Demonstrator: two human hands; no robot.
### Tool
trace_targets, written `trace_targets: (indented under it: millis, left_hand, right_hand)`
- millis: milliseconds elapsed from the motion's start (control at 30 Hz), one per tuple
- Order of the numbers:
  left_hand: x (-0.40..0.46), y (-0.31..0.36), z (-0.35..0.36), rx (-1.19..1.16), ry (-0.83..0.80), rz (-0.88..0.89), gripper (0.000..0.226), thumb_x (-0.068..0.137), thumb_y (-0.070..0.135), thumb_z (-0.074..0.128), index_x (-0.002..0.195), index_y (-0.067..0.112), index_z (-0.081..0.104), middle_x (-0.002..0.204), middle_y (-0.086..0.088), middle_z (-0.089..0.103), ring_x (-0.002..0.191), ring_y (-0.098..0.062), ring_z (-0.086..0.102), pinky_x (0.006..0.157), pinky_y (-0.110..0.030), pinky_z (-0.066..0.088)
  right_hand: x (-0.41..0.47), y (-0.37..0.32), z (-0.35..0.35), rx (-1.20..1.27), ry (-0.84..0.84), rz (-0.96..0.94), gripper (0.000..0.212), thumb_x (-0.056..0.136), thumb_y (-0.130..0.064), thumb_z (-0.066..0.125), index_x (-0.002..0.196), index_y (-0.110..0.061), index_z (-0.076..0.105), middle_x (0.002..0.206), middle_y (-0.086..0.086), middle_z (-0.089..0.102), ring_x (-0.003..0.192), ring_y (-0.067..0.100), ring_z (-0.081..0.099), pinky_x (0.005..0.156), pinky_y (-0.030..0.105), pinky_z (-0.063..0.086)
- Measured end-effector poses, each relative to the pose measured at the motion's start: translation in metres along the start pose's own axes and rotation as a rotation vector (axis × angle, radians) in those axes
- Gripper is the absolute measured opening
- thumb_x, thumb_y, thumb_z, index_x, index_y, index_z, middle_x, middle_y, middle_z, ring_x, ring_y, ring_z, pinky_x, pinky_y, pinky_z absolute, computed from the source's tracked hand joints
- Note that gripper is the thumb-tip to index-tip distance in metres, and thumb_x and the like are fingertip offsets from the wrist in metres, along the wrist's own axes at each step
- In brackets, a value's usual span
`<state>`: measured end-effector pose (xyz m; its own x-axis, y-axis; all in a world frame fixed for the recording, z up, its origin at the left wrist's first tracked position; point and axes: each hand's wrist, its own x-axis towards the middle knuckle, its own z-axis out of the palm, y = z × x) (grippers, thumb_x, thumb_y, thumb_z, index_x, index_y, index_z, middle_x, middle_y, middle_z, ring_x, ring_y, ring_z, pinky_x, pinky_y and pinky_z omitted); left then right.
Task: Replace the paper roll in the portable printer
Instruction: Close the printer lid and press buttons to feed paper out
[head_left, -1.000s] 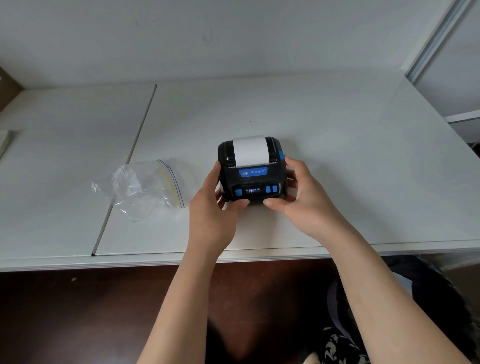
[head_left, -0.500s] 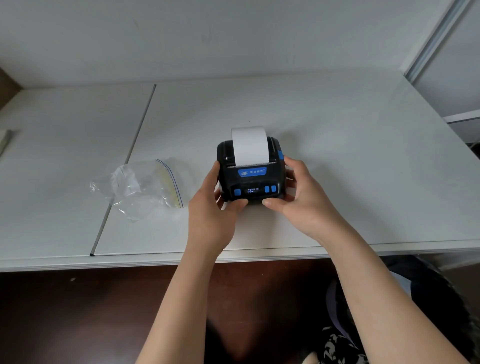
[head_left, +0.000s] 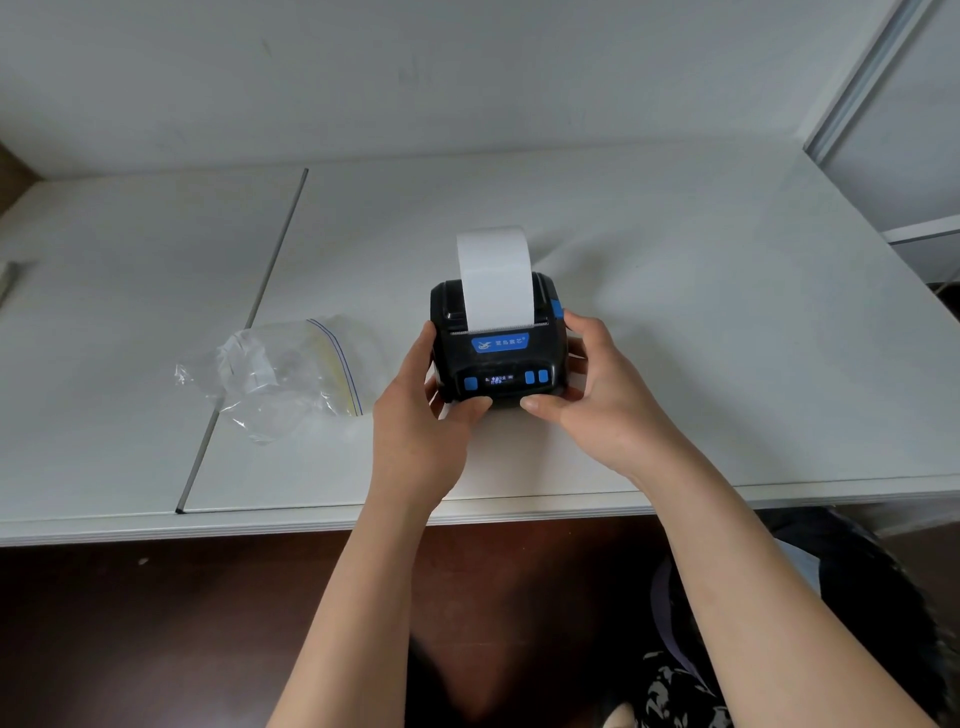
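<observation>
While both hands (head_left: 511, 415) clasp the printer (head_left: 498, 358), paper (head_left: 496, 280) stands out.

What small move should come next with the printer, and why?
Probably tear off the paper strip against the slot edge: it stands well out of the closed printer, whose display is lit, while the left hand and right hand steady it.

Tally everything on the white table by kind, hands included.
Black portable printer with blue buttons: 1
White paper strip feeding out of its slot: 1
Clear plastic zip bag, crumpled: 1
Hands gripping the printer, left hand and right hand: 2
Total: 5
</observation>
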<state>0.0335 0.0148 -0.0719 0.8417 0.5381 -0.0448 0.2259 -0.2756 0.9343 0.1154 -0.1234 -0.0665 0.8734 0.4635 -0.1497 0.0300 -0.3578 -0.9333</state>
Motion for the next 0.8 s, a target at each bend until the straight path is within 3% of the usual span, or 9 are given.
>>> trace_targets:
  millis: [167, 600, 800]
  left_hand:
    - [0.0002, -0.0009, 0.0005, -0.005, -0.002, -0.009, 0.078, 0.081, -0.001, 0.068, 0.147, 0.024, 0.035, 0.131, 0.009, 0.058, 0.115, -0.009, 0.059, 0.092, -0.008, 0.044]
    - [0.0003, -0.0005, -0.0003, -0.006, -0.004, -0.009, 0.077, 0.081, -0.001, 0.068, 0.146, 0.024, 0.035, 0.123, 0.014, 0.057, 0.113, -0.008, 0.059, 0.088, -0.004, 0.044]
    - [0.0004, -0.0010, -0.0002, -0.003, 0.002, -0.017, 0.078, 0.081, 0.000, 0.068, 0.147, 0.025, 0.035, 0.131, 0.011, 0.057, 0.115, -0.007, 0.058, 0.092, -0.007, 0.044]
  right_hand:
    - [0.0000, -0.0009, -0.0002, -0.004, -0.003, 0.001, 0.081, 0.077, 0.001, 0.071, 0.140, -0.029, 0.031, 0.101, -0.023, 0.055, 0.104, 0.008, 0.062, 0.102, 0.034, 0.046]
    - [0.0008, -0.0011, 0.0011, -0.005, -0.004, 0.008, 0.081, 0.077, 0.001, 0.071, 0.141, -0.028, 0.030, 0.103, -0.023, 0.054, 0.105, 0.009, 0.061, 0.103, 0.033, 0.045]
    - [-0.0001, -0.0019, 0.0007, -0.004, -0.009, 0.006, 0.081, 0.078, 0.001, 0.070, 0.141, -0.028, 0.030, 0.102, -0.024, 0.053, 0.104, 0.007, 0.061, 0.102, 0.031, 0.045]
